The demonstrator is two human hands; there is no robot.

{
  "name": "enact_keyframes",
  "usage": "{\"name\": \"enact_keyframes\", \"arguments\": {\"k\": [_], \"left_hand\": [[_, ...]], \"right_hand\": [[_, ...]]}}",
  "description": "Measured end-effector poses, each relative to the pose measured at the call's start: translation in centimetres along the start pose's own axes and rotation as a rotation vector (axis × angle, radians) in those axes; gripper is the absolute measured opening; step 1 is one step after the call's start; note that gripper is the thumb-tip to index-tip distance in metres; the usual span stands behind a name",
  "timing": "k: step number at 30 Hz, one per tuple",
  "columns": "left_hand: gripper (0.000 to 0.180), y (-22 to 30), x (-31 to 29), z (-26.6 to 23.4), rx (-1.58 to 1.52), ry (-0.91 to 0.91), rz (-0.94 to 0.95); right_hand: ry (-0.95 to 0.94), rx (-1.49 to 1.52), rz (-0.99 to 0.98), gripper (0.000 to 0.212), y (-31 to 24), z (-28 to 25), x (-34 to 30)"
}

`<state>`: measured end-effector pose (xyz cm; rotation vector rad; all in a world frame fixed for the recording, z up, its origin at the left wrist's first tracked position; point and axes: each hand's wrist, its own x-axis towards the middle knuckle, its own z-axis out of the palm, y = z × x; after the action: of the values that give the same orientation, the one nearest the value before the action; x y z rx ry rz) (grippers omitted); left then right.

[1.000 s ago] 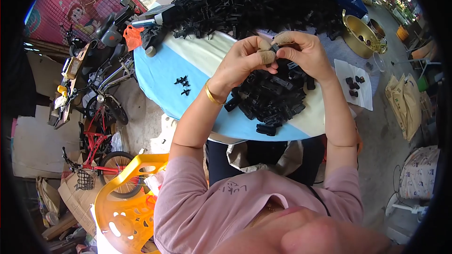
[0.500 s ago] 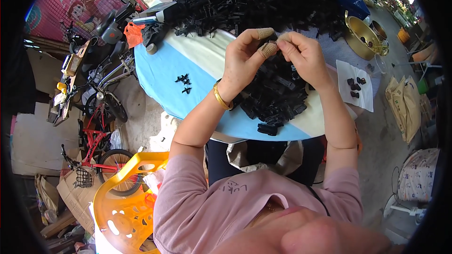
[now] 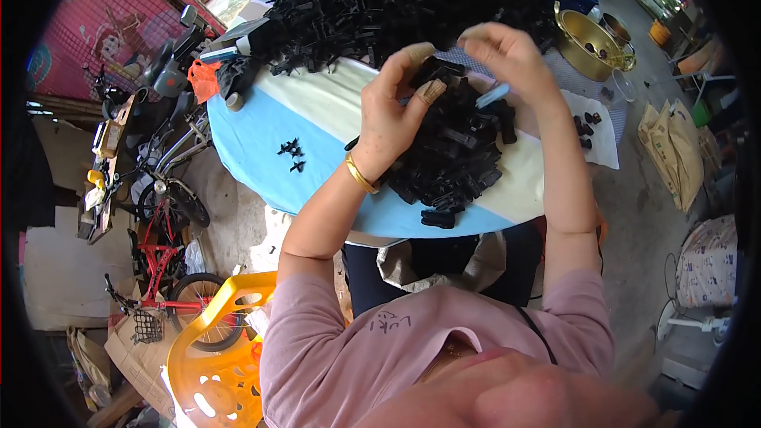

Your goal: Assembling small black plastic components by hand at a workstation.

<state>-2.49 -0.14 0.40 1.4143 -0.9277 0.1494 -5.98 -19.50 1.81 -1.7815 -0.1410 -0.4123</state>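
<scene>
My left hand [image 3: 394,95] is raised over the table, with tan covers on the thumb and index finger. Its fingers curl round a small black plastic piece [image 3: 441,70], partly lost against the dark pile behind. My right hand [image 3: 515,61] is a little apart from it, fingers bent and somewhat blurred. From under its palm sticks a slim light-blue tool [image 3: 492,96], whose other end is hidden. Below both hands lies a heap of black plastic pieces [image 3: 452,150]. A far larger pile of black pieces [image 3: 396,4] covers the back of the table.
The table has a blue and cream cloth [image 3: 254,139] with a few small black bits [image 3: 292,152]. A gold pot [image 3: 585,47] and a white sheet [image 3: 598,123] with dark pieces are at the right. A yellow chair [image 3: 210,357] and red bicycle [image 3: 162,257] stand left.
My hands have moved apart, the right one going up and away from the left fingertips. More of the light-blue tool shows now. The whole view has shifted slightly.
</scene>
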Motion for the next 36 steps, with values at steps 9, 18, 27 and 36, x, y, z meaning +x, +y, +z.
{"name": "enact_keyframes", "arguments": {"k": [9, 18, 27, 36], "left_hand": [[0.032, -0.1, 0.1, 0.3, 0.215, -0.357, 0.144], [0.022, -0.8, 0.2, -0.3, 0.303, -0.204, 0.359], [0.019, -1.5, 0.2, -0.2, 0.278, -0.136, 0.191], [0.067, -1.9, 1.5, -1.4, -0.807, -0.233, -0.438]], "right_hand": [[0.629, -1.060, 0.525, 0.033, 10.6, -13.1, 3.7], [0.495, -1.089, 0.825, 0.036, 11.4, -14.4, 4.7], [0.448, -0.832, 0.231, 0.043, 8.7, -11.5, 5.0], [0.340, -0.559, -0.424, 0.027, -0.3, 5.1, 0.3]]}}
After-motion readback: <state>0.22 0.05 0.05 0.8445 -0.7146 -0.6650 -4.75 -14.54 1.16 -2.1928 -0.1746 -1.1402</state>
